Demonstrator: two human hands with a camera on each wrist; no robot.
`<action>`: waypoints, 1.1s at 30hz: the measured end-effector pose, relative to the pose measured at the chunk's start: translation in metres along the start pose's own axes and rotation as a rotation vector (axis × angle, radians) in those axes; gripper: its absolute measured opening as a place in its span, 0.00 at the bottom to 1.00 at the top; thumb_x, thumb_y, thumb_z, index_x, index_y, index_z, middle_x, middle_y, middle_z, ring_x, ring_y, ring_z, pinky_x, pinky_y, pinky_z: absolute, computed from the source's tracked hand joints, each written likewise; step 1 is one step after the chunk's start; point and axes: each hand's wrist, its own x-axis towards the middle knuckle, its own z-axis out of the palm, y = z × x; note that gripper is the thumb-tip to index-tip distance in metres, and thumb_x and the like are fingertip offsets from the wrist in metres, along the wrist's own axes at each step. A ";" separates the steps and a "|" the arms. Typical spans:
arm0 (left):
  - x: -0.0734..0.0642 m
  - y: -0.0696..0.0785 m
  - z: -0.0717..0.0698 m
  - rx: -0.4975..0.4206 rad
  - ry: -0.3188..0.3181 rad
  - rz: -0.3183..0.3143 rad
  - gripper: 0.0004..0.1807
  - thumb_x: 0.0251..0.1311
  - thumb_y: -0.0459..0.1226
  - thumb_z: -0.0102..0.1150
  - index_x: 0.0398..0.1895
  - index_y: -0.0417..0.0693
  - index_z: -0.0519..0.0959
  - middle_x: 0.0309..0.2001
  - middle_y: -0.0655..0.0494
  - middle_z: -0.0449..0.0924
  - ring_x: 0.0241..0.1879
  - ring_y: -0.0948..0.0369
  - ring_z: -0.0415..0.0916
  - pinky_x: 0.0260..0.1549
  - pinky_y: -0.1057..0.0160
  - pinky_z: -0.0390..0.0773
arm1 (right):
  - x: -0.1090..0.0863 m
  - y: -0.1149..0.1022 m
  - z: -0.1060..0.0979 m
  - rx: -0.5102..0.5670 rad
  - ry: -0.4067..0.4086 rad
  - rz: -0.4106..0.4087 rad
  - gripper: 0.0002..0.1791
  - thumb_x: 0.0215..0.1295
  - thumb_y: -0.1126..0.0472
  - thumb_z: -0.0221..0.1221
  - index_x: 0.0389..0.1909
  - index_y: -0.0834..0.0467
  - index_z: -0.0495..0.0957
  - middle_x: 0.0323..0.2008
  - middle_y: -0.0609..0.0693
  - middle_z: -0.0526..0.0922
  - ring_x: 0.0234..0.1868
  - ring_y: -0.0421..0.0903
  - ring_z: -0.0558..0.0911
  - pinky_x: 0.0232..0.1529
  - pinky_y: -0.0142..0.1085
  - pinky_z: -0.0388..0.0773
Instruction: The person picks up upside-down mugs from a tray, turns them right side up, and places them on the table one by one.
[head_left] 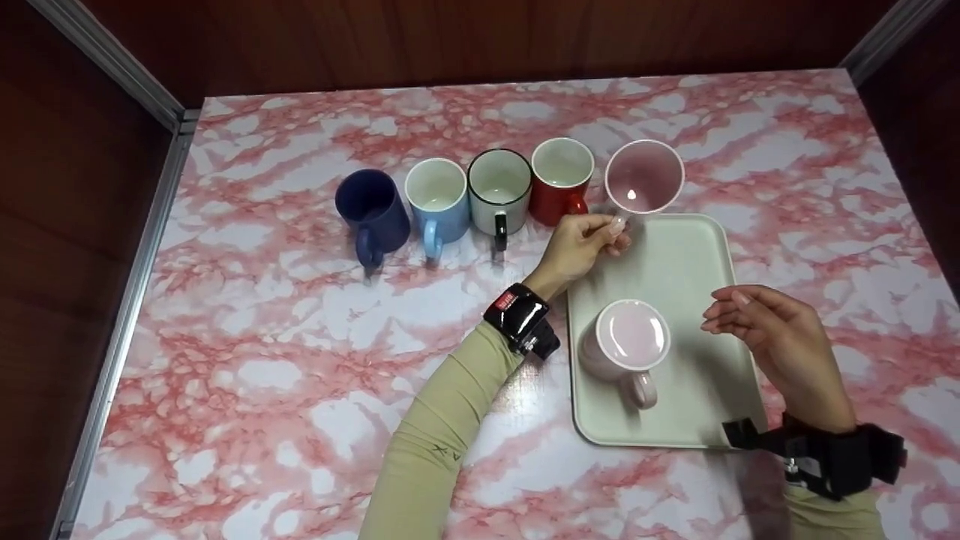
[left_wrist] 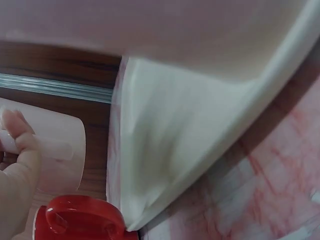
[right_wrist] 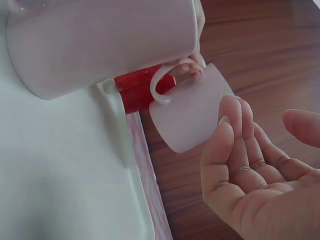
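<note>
My left hand [head_left: 585, 244] pinches the handle of a pink mug [head_left: 645, 180] beyond the far edge of a cream tray [head_left: 675, 262]. The mug's mouth faces up, and in the right wrist view its handle [right_wrist: 161, 82] shows with the left fingertips at it. Another pink mug [head_left: 630, 337] stands on the tray, a flat pale round face on top and its handle pointing toward me. My right hand [head_left: 780, 330] hovers by the tray's right edge with nothing in it, the fingers loosely bent and the thumb apart in the right wrist view.
Left of the held mug, a red mug [head_left: 551, 202], a white mug with black rim and handle [head_left: 487, 210], a light blue mug [head_left: 450, 225] and a dark blue mug [head_left: 390, 217] stand in a row. Brown panels [head_left: 480, 37] rise behind the marbled table [head_left: 262, 375].
</note>
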 end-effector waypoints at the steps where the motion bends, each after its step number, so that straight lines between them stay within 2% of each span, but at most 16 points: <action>1: 0.001 -0.001 0.000 0.005 0.003 -0.007 0.09 0.60 0.25 0.50 0.38 0.23 0.76 0.30 0.34 0.79 0.23 0.64 0.75 0.30 0.66 0.78 | 0.000 0.000 0.000 0.018 -0.006 0.002 0.12 0.68 0.75 0.41 0.42 0.81 0.69 0.33 0.65 0.79 0.34 0.55 0.80 0.39 0.40 0.78; 5: 0.005 -0.004 0.001 0.021 0.014 -0.028 0.09 0.60 0.24 0.50 0.40 0.24 0.76 0.30 0.34 0.79 0.23 0.64 0.75 0.31 0.66 0.78 | 0.000 0.001 -0.001 0.016 -0.012 0.005 0.12 0.68 0.75 0.41 0.42 0.81 0.69 0.33 0.65 0.79 0.34 0.55 0.80 0.39 0.40 0.78; 10: 0.010 -0.008 0.002 0.000 0.032 -0.026 0.11 0.61 0.26 0.50 0.41 0.23 0.76 0.31 0.33 0.79 0.25 0.62 0.77 0.32 0.67 0.78 | 0.001 0.002 -0.001 0.037 -0.016 0.009 0.12 0.67 0.76 0.40 0.42 0.82 0.69 0.33 0.66 0.79 0.35 0.56 0.80 0.39 0.41 0.78; 14: 0.016 -0.011 0.004 -0.036 0.064 -0.023 0.12 0.61 0.27 0.51 0.41 0.23 0.76 0.31 0.32 0.79 0.27 0.60 0.78 0.32 0.67 0.79 | 0.000 0.002 0.000 -0.008 0.045 0.015 0.12 0.67 0.75 0.43 0.42 0.82 0.69 0.32 0.66 0.79 0.34 0.55 0.80 0.38 0.41 0.78; 19: 0.023 -0.012 0.008 -0.084 0.096 -0.036 0.11 0.60 0.25 0.50 0.42 0.21 0.75 0.32 0.31 0.78 0.30 0.57 0.79 0.33 0.67 0.79 | 0.000 0.003 0.001 -0.037 0.072 0.014 0.12 0.67 0.75 0.44 0.42 0.83 0.68 0.31 0.65 0.79 0.33 0.55 0.80 0.37 0.41 0.78; 26: 0.029 -0.012 0.016 -0.153 0.168 -0.080 0.12 0.59 0.23 0.49 0.44 0.21 0.74 0.34 0.28 0.77 0.32 0.51 0.80 0.33 0.67 0.79 | 0.001 0.004 0.002 -0.044 0.096 0.026 0.13 0.67 0.75 0.45 0.42 0.84 0.67 0.31 0.66 0.78 0.32 0.55 0.80 0.36 0.41 0.78; 33: 0.034 -0.012 0.024 -0.144 0.245 -0.103 0.11 0.58 0.23 0.50 0.42 0.22 0.75 0.34 0.30 0.78 0.38 0.44 0.78 0.32 0.69 0.78 | 0.000 0.004 0.000 -0.042 0.102 0.038 0.12 0.66 0.74 0.46 0.42 0.83 0.68 0.31 0.65 0.79 0.32 0.55 0.80 0.37 0.41 0.78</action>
